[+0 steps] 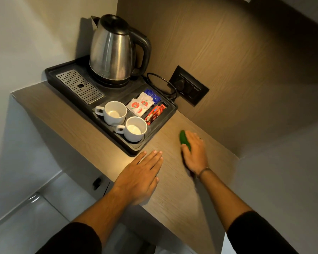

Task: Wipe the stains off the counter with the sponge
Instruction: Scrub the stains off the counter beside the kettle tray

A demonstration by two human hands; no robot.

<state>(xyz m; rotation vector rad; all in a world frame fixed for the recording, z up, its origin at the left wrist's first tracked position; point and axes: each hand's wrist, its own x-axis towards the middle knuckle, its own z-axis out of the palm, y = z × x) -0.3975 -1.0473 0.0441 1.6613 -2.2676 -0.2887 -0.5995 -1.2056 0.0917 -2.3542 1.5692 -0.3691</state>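
Note:
A green sponge [184, 140] lies on the wooden counter [173, 189], mostly covered by my right hand [194, 153], which presses down on it and grips it near the back wall. Only the sponge's left edge shows. My left hand [141, 173] rests flat on the counter with fingers together and straight, holding nothing, just in front of the black tray. I cannot make out any stains on the counter surface.
A black tray [136, 150] stands left of my hands with a steel kettle [114, 50], two white cups [134, 129], sachets [142, 105] and a drip grille. A wall socket [189, 85] with the kettle's cord sits behind. The counter's front edge runs under my left wrist.

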